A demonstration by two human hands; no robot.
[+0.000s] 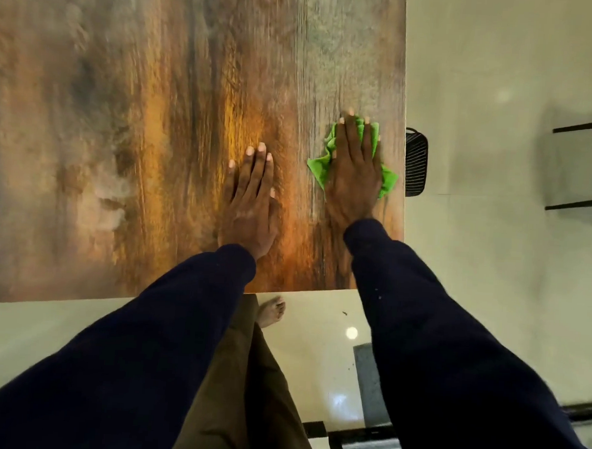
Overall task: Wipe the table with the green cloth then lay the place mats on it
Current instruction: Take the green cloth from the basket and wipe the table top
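The wooden table (139, 113) fills the upper left of the head view, its top streaked brown, orange and grey. A green cloth (320, 167) lies bunched near the table's right edge. My right hand (354, 172) presses flat on the cloth with straight fingers, and green folds stick out on both sides of it. My left hand (251, 201) rests flat on the bare wood a little to the left of the cloth, fingers straight and together. No place mats are in view.
A black slatted chair back (415, 162) stands just off the table's right edge. Pale glossy floor (491, 269) surrounds the table. Dark frame bars (582, 164) stand at far right. My bare foot (272, 312) is below the near edge.
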